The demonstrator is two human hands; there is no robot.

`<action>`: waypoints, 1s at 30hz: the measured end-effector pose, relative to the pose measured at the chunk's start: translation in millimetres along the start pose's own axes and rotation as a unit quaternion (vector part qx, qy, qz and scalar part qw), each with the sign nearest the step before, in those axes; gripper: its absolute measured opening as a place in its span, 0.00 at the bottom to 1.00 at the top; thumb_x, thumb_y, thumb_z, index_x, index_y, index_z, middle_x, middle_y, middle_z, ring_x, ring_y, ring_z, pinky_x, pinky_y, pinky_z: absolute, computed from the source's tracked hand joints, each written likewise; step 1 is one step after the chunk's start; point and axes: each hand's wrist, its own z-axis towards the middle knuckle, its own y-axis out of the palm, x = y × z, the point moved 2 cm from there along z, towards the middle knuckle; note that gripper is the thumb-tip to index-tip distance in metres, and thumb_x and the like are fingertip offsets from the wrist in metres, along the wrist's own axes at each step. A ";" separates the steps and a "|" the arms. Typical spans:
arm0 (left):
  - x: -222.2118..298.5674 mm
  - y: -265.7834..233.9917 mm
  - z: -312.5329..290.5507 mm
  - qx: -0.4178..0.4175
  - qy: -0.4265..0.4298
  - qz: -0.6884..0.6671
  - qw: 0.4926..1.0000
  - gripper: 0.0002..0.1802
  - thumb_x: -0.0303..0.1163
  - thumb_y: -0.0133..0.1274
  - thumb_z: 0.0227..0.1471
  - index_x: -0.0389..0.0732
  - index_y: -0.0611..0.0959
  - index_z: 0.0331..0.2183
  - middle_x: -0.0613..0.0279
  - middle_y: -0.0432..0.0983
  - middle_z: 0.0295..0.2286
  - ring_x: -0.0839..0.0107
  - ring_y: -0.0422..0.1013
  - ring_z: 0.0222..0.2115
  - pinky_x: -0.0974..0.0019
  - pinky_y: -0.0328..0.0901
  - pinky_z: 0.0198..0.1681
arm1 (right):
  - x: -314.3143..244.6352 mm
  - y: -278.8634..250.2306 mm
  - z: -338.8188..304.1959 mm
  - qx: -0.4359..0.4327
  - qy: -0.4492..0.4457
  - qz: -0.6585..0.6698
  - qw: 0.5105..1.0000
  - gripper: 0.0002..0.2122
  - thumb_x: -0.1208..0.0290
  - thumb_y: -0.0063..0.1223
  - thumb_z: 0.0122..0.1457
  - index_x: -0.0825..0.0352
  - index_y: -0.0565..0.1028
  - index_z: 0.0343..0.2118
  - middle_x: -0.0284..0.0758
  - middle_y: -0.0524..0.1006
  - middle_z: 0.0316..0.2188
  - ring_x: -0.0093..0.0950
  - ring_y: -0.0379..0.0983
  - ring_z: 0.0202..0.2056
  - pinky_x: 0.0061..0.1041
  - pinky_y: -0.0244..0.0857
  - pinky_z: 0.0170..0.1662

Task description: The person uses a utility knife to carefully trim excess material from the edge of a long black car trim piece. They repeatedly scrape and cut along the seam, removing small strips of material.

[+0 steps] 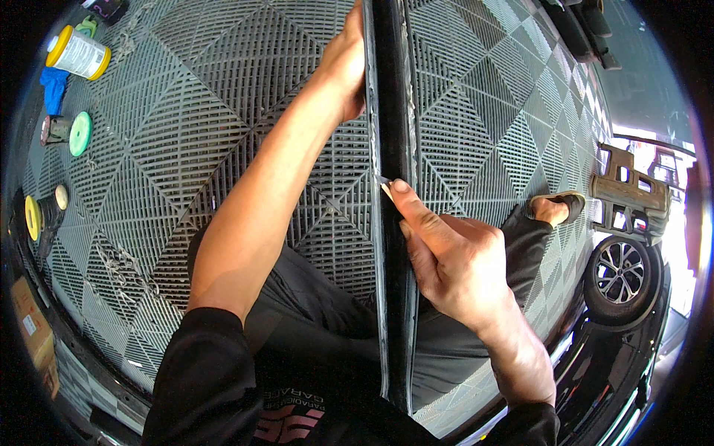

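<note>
A long, narrow black trim strip runs from the far edge of the view down toward my lap, with pale, scuffed residue along its edges. My left hand grips the strip's left edge near the far end; its fingers pass behind the strip and are partly hidden. Closed in a pinch, my right hand stretches its index finger along a small thin blade. The blade's tip touches the strip's left edge about midway along. Most of the blade is covered by the fingers.
Grey grated tiles form the floor under my crossed legs. At left lie a yellow-lidded tub, a blue cloth-like item, a green round pad, a yellow pad and a cardboard box. A car wheel stands right.
</note>
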 end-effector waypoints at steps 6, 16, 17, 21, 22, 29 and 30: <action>-1.8 -1.4 1.1 -0.001 -0.004 -0.023 1.000 0.21 0.48 0.41 0.71 0.49 0.68 0.58 0.62 0.72 0.31 0.72 0.71 0.22 0.66 0.72 0.19 | -0.9 2.4 -6.7 0.001 -0.011 0.003 1.000 0.25 0.80 0.60 0.56 0.64 0.76 0.59 0.35 0.70 0.13 0.32 0.69 0.13 0.31 0.67 0.21; -1.4 -2.6 0.4 0.003 -0.031 -0.025 0.999 0.22 0.52 0.40 0.71 0.51 0.69 0.57 0.62 0.72 0.30 0.72 0.71 0.20 0.65 0.71 0.17 | -2.7 4.1 -16.2 -0.002 -0.026 -0.010 1.000 0.25 0.79 0.61 0.56 0.64 0.76 0.59 0.33 0.67 0.12 0.30 0.65 0.11 0.31 0.63 0.20; -0.9 -1.4 -0.5 0.006 -0.028 -0.023 0.999 0.22 0.52 0.40 0.71 0.51 0.69 0.57 0.62 0.72 0.30 0.72 0.71 0.20 0.65 0.71 0.17 | -2.6 4.6 -17.4 -0.001 -0.027 -0.010 1.000 0.25 0.79 0.62 0.55 0.64 0.76 0.59 0.33 0.67 0.12 0.30 0.64 0.11 0.31 0.63 0.20; 1.3 -0.9 -2.1 0.007 -0.019 -0.001 1.000 0.24 0.53 0.40 0.70 0.52 0.68 0.59 0.62 0.73 0.31 0.72 0.72 0.21 0.66 0.71 0.17 | -3.7 6.4 -20.6 0.001 -0.029 -0.014 0.999 0.26 0.79 0.62 0.55 0.64 0.76 0.59 0.32 0.66 0.11 0.30 0.63 0.11 0.30 0.63 0.19; 2.7 0.5 -4.3 0.003 -0.022 0.000 1.000 0.24 0.53 0.40 0.70 0.52 0.67 0.60 0.62 0.73 0.31 0.72 0.72 0.21 0.66 0.72 0.17 | -3.4 6.4 -22.1 -0.003 -0.026 -0.014 1.000 0.26 0.79 0.62 0.55 0.65 0.75 0.59 0.32 0.66 0.11 0.30 0.63 0.11 0.30 0.62 0.19; 1.9 1.2 -2.2 0.005 -0.015 0.006 1.000 0.26 0.51 0.41 0.70 0.54 0.64 0.64 0.62 0.73 0.35 0.73 0.73 0.23 0.67 0.73 0.18 | -7.2 9.7 -33.0 -0.008 -0.022 -0.003 1.000 0.26 0.80 0.62 0.55 0.67 0.75 0.60 0.31 0.65 0.11 0.28 0.62 0.11 0.30 0.61 0.19; 2.1 2.0 -2.7 0.002 -0.017 0.008 1.000 0.27 0.51 0.41 0.70 0.54 0.63 0.64 0.62 0.73 0.35 0.73 0.73 0.23 0.67 0.73 0.18 | -7.9 9.6 -34.7 -0.012 -0.018 -0.002 1.000 0.26 0.80 0.62 0.55 0.67 0.75 0.59 0.32 0.66 0.12 0.29 0.63 0.11 0.30 0.62 0.19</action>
